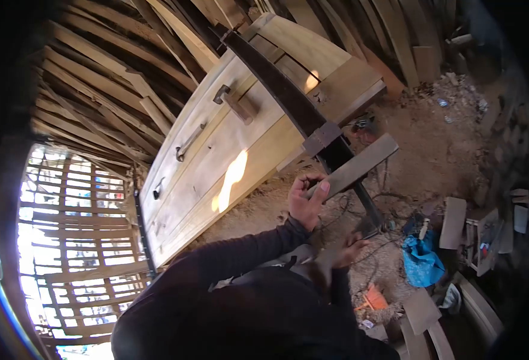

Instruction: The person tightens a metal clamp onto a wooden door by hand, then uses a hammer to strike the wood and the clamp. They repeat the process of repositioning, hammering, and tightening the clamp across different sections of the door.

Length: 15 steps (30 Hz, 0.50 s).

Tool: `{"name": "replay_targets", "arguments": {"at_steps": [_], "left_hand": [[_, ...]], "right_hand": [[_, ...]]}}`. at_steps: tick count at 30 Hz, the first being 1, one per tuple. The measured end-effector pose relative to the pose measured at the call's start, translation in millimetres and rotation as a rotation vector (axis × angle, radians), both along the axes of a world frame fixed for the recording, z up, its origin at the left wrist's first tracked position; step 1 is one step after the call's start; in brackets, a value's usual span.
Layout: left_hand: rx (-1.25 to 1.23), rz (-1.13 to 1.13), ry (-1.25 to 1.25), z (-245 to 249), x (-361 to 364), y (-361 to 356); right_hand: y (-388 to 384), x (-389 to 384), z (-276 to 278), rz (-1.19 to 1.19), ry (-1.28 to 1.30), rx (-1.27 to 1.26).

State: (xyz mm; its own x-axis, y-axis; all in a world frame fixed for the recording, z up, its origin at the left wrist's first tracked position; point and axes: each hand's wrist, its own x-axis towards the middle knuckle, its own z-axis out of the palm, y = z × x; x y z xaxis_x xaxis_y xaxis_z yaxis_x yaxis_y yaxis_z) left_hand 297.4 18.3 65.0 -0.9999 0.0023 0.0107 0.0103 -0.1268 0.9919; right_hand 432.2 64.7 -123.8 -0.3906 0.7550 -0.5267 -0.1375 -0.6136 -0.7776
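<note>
Okay, so the left hand (308, 201) had a wood strip (361, 162) pinched between thumb and fingers, angled over the metal clamp (279, 90), which crossed the big plank panel (207, 153). Right hand (349, 251) was near the clamp's lower end, too blurry to tell its grip. A hammer (236, 107) lay on the panel.

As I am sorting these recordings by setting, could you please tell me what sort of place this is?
It looks like a makeshift woodworking shop: a large wooden panel has a hammer on it and a long metal clamp across it, with many rough planks beside it.
</note>
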Motion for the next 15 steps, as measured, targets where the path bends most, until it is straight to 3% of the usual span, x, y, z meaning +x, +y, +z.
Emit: {"name": "replay_targets", "arguments": {"at_steps": [2, 3, 4, 5, 9, 13, 15], "left_hand": [[0.036, -0.035, -0.012, -4.4, -6.7, -6.3], [0.041, -0.032, -0.025, -4.9, -5.5, -7.8], [0.05, -0.036, -0.041, -3.8, -2.3, -8.3], [0.115, -0.026, 0.005, -2.1, -1.4, -7.0], [0.003, -0.062, 0.039, -17.6, -9.1, -14.1], [-0.375, -0.298, 0.049, 26.0, -18.4, -36.5], [-0.672, -0.275, 0.355, 53.0, -20.6, -34.2]], "right_hand": [[4.7, 9.4, 114.9, 0.208, 0.244, -0.379], [3.0, 19.0, 149.2, 0.316, 0.346, -0.571], [-0.7, 21.7, 158.1, 0.327, 0.307, -0.567], [-1.5, 17.5, 160.4, 0.332, 0.277, -0.554], [-3.2, 29.5, 142.1, 0.324, 0.232, -0.463], [-4.1, 42.8, 117.9, 0.399, 0.119, -0.258], [-8.0, 48.9, 125.5, 0.439, 0.03, -0.098]]}}
